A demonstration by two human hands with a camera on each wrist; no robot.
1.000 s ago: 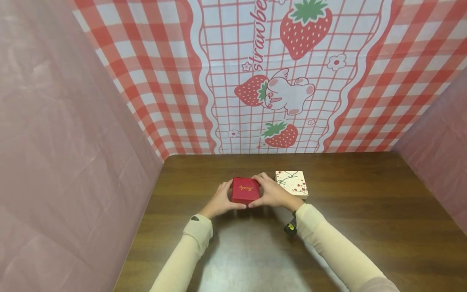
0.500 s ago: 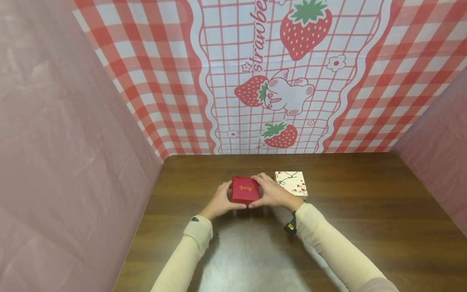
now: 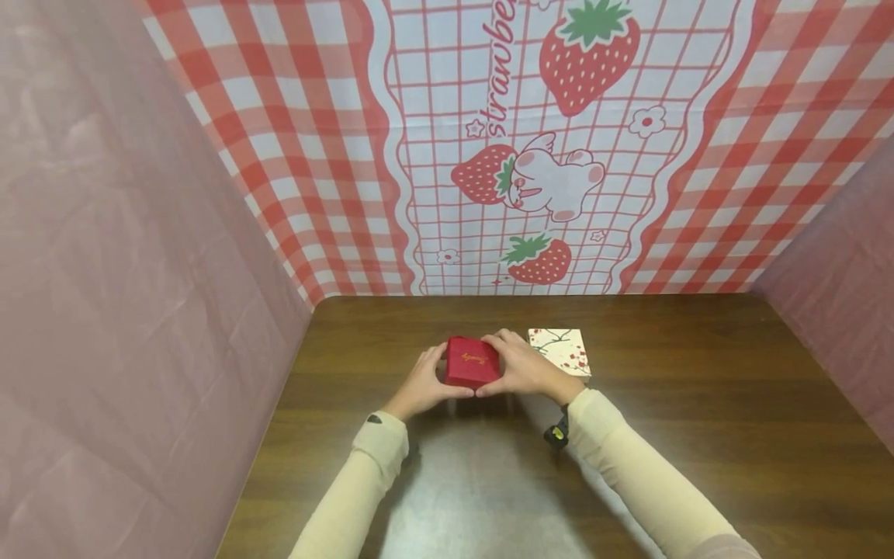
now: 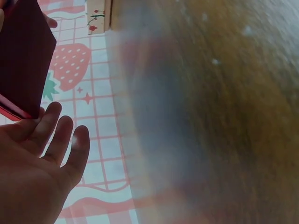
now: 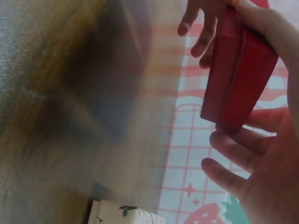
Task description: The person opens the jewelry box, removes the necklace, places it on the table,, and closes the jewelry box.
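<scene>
A small square red box [image 3: 473, 360] with gold script on its lid is held between both hands over the table, slightly tilted. On its left side the left hand [image 3: 421, 384] grips it, thumb along the near edge and fingers at the far corner. The right hand [image 3: 525, 368] holds the opposite side in the same way, the two thumb tips close together. From the left wrist view, the dark underside of the red box [image 4: 28, 60] shows above the table. A seam runs along the side of the red box [image 5: 239, 74] in the right wrist view.
A cream box [image 3: 564, 351] with red blossoms and dark branches lies just right of the right hand, partly behind it. The brown wooden table [image 3: 698, 404] meets a strawberry-print cloth [image 3: 475, 225] at the back. Pink cloth [image 3: 140, 310] hangs at both sides.
The red box has turned and tilted slightly within the hands, its lid shifting a little up and right. Both hands stay almost where they were, and the cream box has not moved.
</scene>
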